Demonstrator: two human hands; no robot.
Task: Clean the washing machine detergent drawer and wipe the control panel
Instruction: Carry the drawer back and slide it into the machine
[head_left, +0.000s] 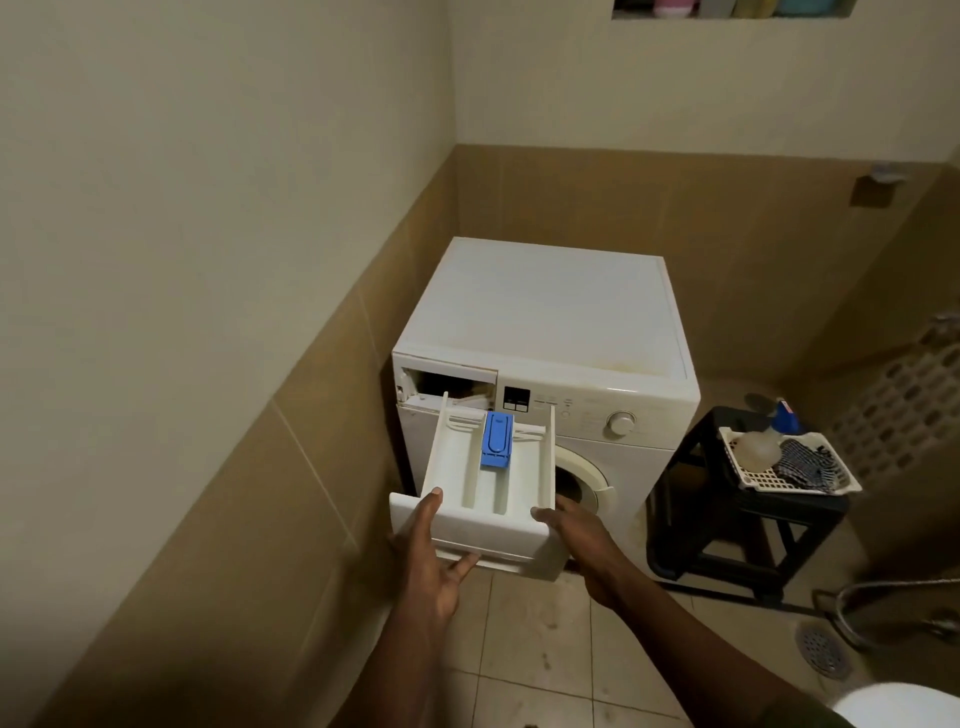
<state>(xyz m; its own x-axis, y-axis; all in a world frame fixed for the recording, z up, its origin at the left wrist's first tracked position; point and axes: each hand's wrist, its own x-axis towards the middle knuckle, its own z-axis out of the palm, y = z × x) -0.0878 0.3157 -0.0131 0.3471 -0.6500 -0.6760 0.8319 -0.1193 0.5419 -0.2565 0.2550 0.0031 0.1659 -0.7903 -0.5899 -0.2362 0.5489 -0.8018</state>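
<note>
A white front-loading washing machine (550, 312) stands in the corner. Its white detergent drawer (483, 530), with a blue insert (497, 440) in the middle compartment, is out of the dark empty slot (447, 384) at the machine's top left. My left hand (431, 561) grips the drawer's front left corner, thumb on the rim and fingers under the front. On the right front corner my right hand (576, 535) holds the drawer. The control panel (582, 410), with a small dark display and a round dial (621, 422), lies right of the slot.
A black stool (727, 535) to the right of the machine carries a white plastic basket (789, 483) holding a checked cloth (802, 462), a pale round object and a blue bottle (783, 415). A floor drain (823, 649) and a metal hose lie at the lower right. Tiled wall runs close on the left.
</note>
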